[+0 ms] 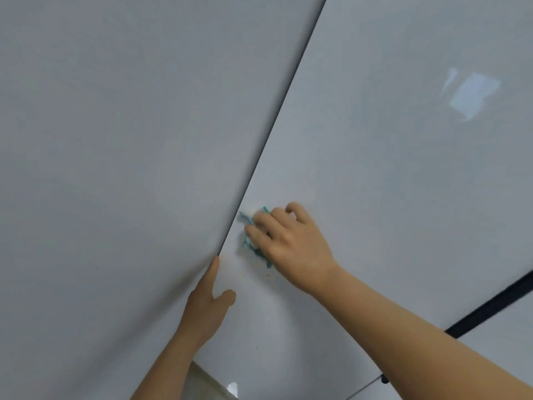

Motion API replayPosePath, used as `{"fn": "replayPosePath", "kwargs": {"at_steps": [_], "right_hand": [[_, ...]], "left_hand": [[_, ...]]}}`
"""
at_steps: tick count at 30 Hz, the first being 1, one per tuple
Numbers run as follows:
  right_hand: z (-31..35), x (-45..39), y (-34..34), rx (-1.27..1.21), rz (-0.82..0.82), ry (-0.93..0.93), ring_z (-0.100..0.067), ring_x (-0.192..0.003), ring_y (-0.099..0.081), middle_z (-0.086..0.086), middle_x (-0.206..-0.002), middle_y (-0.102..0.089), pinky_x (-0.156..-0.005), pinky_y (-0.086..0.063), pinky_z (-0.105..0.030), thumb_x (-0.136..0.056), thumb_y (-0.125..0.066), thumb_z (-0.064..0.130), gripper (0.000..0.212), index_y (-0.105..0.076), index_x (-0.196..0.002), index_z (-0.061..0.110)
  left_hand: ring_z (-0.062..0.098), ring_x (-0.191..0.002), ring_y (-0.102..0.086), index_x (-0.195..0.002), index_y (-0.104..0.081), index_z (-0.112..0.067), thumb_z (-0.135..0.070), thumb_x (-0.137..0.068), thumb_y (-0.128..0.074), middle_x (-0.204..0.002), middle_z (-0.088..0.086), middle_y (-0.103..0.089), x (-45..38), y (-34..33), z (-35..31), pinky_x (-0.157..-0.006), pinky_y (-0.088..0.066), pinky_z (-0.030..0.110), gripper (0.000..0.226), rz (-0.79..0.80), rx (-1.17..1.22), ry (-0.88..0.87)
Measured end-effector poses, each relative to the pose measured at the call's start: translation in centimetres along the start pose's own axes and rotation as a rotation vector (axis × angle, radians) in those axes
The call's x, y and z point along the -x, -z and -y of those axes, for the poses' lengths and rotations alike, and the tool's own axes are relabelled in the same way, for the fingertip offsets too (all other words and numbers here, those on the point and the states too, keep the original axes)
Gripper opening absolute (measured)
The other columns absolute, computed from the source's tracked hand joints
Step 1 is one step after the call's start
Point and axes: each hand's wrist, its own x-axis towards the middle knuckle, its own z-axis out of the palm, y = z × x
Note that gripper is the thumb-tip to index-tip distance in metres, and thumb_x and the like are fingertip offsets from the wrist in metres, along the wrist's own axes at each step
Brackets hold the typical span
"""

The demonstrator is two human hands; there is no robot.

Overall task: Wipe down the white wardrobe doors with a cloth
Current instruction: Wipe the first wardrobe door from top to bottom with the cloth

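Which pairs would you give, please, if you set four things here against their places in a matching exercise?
Things:
1. left hand
2. right hand
3. cloth
4. black strip

Places:
A. runs slantwise at lower right
B. bunched against the right wardrobe door
C. at the seam between the doors
D. on top of the cloth, holding it

Pairs: 1-C, 2-D, 3-B, 4-A.

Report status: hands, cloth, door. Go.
Right hand grips cloth, pressed on right door beside seam. Left hand rests at seam, thumb on right door. Brown specks below cloth; nothing blocking.
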Motion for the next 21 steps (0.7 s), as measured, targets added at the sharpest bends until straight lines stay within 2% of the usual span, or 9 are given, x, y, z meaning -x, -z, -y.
{"fn": "replayPosePath", "kwargs": {"at_steps": [3, 6, 8, 10, 14, 16, 18, 21], "right_hand": [[-2.9, -2.5, 1.4, 0.114, -0.068, -0.007, -0.029, -0.082, -0.057, 0.0, -0.087, -0.066, -0.083, -0.037, -0.043, -0.091, -0.057, 0.006, 0.02, -0.072, -0.097, 0.018], [-6.9, -6.7, 3.8, 0.208, -0.276, -0.216, -0.029, -0.085, -0.06, 0.006, -0.089, -0.069, -0.08, -0.032, -0.04, -0.087, -0.068, 0.02, 0.013, -0.074, -0.097, 0.025], [-6.4, -8.0, 3.7, 0.18, -0.338, -0.351, -0.028, -0.085, -0.06, 0.007, -0.09, -0.07, -0.077, -0.03, -0.039, -0.085, -0.07, 0.021, 0.013, -0.075, -0.096, 0.026], [-3.1, -7.0, 1.6, 0.105, -0.31, -0.326, -0.028, -0.084, -0.058, 0.003, -0.091, -0.069, -0.073, -0.029, -0.038, -0.088, -0.068, 0.017, 0.013, -0.075, -0.097, 0.022], [2.8, -2.2, -2.9, 0.018, -0.082, -0.102, -0.024, -0.087, -0.047, 0.0, -0.091, -0.066, -0.072, -0.029, -0.038, -0.091, -0.057, 0.006, 0.022, -0.075, -0.1, 0.015], [2.8, -2.0, -3.1, 0.017, -0.051, -0.074, -0.024, -0.088, -0.045, 0.001, -0.087, -0.065, -0.072, -0.029, -0.037, -0.09, -0.055, 0.006, 0.023, -0.075, -0.098, 0.015], [1.9, -3.0, -1.9, 0.052, -0.018, -0.062, -0.025, -0.087, -0.047, 0.002, -0.082, -0.064, -0.073, -0.029, -0.038, -0.087, -0.06, 0.009, 0.017, -0.073, -0.092, 0.018], [-2.9, -3.8, 2.1, 0.137, -0.165, -0.165, -0.027, -0.088, -0.057, 0.007, -0.089, -0.069, -0.077, -0.032, -0.039, -0.085, -0.068, 0.017, 0.011, -0.073, -0.093, 0.023]], "left_hand": [[0.009, -0.153, -0.021, -0.162, -0.014, -0.033, -0.013, -0.093, -0.059, -0.166, -0.014, -0.02, 0.2, -0.3, -0.4, -0.125, -0.023, 0.033, 0.085, 0.021, -0.06, -0.022], [0.009, -0.155, -0.016, -0.164, -0.007, -0.028, -0.008, -0.093, -0.057, -0.169, -0.013, -0.013, 0.3, -0.9, -1.0, -0.127, -0.02, 0.036, 0.089, 0.03, -0.087, -0.033], [0.009, -0.155, -0.016, -0.164, -0.007, -0.028, -0.008, -0.092, -0.057, -0.169, -0.013, -0.014, 0.3, -1.1, -0.9, -0.127, -0.019, 0.035, 0.09, 0.012, -0.086, -0.028], [0.009, -0.155, -0.016, -0.164, -0.007, -0.028, -0.007, -0.093, -0.056, -0.168, -0.013, -0.014, 0.5, -1.1, -0.9, -0.126, -0.019, 0.032, 0.089, 0.003, -0.078, -0.027], [-0.001, -0.143, -0.021, -0.162, -0.003, -0.038, -0.001, -0.094, -0.051, -0.165, -0.02, -0.017, 0.6, -0.4, -0.2, -0.112, -0.025, 0.023, 0.091, 0.038, 0.001, -0.013], [-0.004, -0.138, -0.021, -0.161, -0.001, -0.042, 0.002, -0.092, -0.05, -0.164, -0.023, -0.017, 0.5, -0.2, 0.2, -0.108, -0.026, 0.023, 0.095, 0.05, 0.019, -0.013], [-0.002, -0.144, -0.02, -0.161, -0.001, -0.041, 0.002, -0.091, -0.052, -0.166, -0.021, -0.016, 0.5, -0.2, 0.2, -0.112, -0.025, 0.024, 0.097, 0.044, 0.026, -0.01], [0.005, -0.153, -0.015, -0.163, -0.002, -0.033, 0.001, -0.09, -0.055, -0.168, -0.015, -0.012, 0.8, -0.9, -0.1, -0.12, -0.019, 0.025, 0.096, 0.027, -0.007, -0.021]]}}
